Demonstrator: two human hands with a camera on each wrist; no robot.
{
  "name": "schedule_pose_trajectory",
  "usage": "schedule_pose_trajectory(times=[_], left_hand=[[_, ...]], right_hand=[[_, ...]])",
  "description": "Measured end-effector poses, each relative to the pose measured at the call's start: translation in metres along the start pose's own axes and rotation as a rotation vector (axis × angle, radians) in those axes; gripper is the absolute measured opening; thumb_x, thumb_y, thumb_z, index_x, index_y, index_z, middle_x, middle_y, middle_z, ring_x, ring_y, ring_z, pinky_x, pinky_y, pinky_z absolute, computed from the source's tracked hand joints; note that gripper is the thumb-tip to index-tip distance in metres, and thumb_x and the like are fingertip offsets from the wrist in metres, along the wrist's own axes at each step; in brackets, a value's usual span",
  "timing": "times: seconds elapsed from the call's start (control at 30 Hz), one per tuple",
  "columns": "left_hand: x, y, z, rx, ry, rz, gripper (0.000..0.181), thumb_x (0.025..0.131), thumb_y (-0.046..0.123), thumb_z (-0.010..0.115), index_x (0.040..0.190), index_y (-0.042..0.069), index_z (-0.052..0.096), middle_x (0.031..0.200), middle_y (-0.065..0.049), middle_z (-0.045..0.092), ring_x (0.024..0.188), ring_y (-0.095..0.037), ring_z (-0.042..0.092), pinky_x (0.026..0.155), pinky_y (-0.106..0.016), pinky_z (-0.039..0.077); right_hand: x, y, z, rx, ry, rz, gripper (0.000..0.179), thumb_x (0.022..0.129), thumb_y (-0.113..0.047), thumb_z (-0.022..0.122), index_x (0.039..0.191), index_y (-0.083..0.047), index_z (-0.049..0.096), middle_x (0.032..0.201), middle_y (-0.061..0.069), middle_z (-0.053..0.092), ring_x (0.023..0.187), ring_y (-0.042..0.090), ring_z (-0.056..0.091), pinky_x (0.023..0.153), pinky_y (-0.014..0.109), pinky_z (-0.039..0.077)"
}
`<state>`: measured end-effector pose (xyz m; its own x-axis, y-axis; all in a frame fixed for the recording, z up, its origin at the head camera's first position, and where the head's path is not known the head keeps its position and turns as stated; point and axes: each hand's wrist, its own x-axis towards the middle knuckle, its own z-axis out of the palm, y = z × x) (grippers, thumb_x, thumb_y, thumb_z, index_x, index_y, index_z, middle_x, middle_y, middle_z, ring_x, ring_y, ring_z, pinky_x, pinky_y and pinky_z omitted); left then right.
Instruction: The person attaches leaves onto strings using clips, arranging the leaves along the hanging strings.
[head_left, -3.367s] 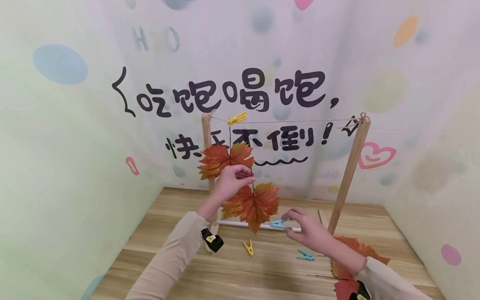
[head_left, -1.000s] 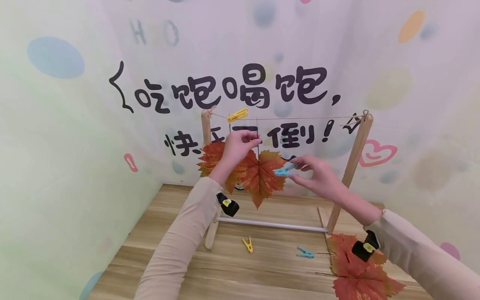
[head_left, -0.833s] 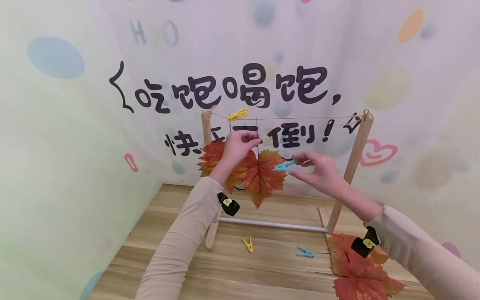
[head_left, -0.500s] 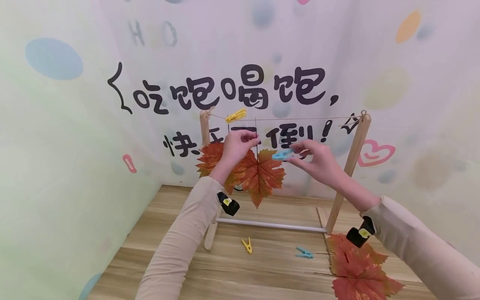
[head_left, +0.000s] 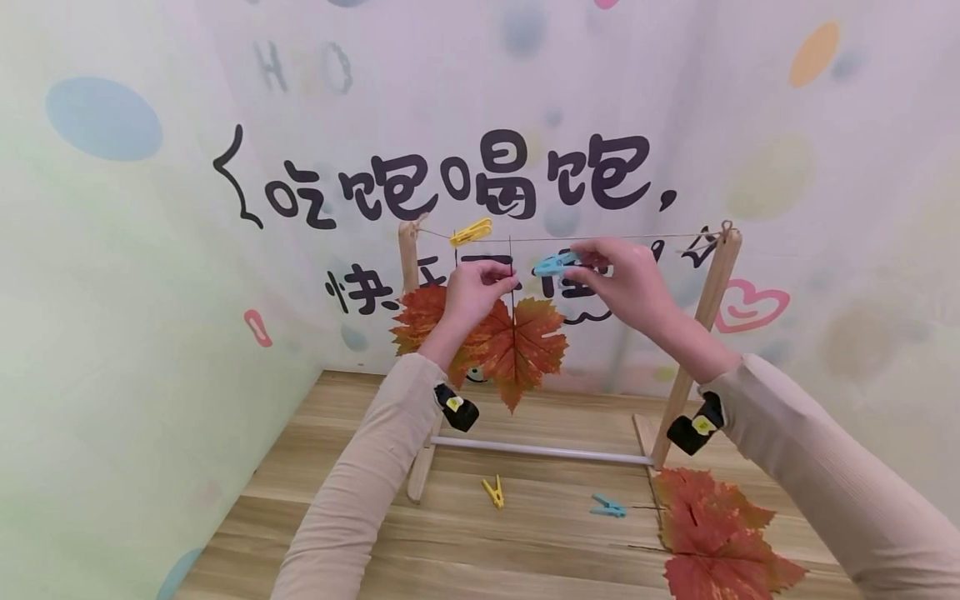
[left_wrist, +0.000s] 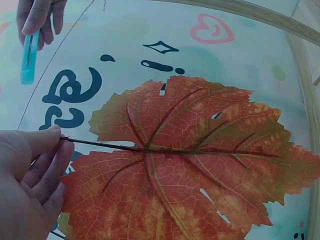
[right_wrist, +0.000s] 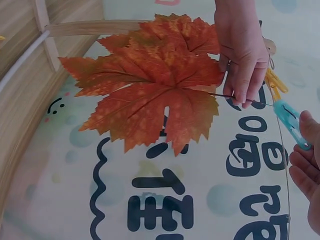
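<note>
My left hand (head_left: 480, 292) pinches the dark stem of an orange-red maple leaf (head_left: 521, 342), its tip reaching up to the string (head_left: 600, 238). In the left wrist view the leaf (left_wrist: 200, 165) spreads out to the right of the fingers. My right hand (head_left: 622, 275) pinches a light blue clothespin (head_left: 555, 265) by its handle end, just right of the stem and a little below the string. Another leaf (head_left: 422, 321) hangs at the left from a yellow clothespin (head_left: 471, 232) on the string, partly behind my left hand.
The string runs between two wooden posts (head_left: 697, 342), joined low down by a white rod (head_left: 540, 450). On the wooden table (head_left: 420, 550) lie a yellow clothespin (head_left: 493, 492), a blue clothespin (head_left: 608, 506) and red leaves (head_left: 720, 533) at the right. A printed wall cloth stands behind.
My left hand has raised the leaf from lower down to the string and now stays there. My right hand has carried the blue clothespin upward, close to string height.
</note>
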<state>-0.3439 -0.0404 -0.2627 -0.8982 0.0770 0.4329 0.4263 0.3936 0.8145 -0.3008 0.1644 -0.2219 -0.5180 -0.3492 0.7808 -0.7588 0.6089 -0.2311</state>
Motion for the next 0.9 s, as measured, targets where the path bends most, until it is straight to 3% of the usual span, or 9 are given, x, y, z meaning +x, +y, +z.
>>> schedule_pose_trajectory(times=[0.37,0.7,0.9], left_hand=[[0.002,-0.001,-0.001,0.027,0.01,0.033,0.017,0.082,0.014,0.068,0.093,0.002,0.07,0.089,-0.008,0.069,0.077,-0.017,0.064,0.059,-0.02,0.045],[0.003,-0.001,-0.001,0.049,0.01,0.051,0.014,0.083,0.013,0.067,0.093,0.004,0.07,0.089,-0.007,0.069,0.078,-0.016,0.064,0.064,-0.023,0.049],[0.004,0.0,0.0,0.08,0.016,0.07,0.015,0.083,0.013,0.066,0.094,0.003,0.07,0.089,-0.008,0.069,0.079,-0.017,0.064,0.07,-0.025,0.05]], right_hand=[[0.023,-0.004,0.008,-0.031,0.051,-0.009,0.019,0.074,-0.006,0.072,0.09,0.003,0.067,0.08,0.01,0.067,0.073,0.02,0.064,0.061,0.016,0.043],[0.034,-0.006,0.014,-0.058,0.096,-0.029,0.017,0.074,-0.005,0.073,0.088,0.003,0.069,0.081,0.012,0.068,0.071,0.021,0.065,0.061,0.024,0.047],[0.043,-0.006,0.018,-0.061,0.087,0.01,0.015,0.076,-0.005,0.071,0.088,0.003,0.069,0.082,0.013,0.068,0.071,0.021,0.063,0.064,0.028,0.048]])
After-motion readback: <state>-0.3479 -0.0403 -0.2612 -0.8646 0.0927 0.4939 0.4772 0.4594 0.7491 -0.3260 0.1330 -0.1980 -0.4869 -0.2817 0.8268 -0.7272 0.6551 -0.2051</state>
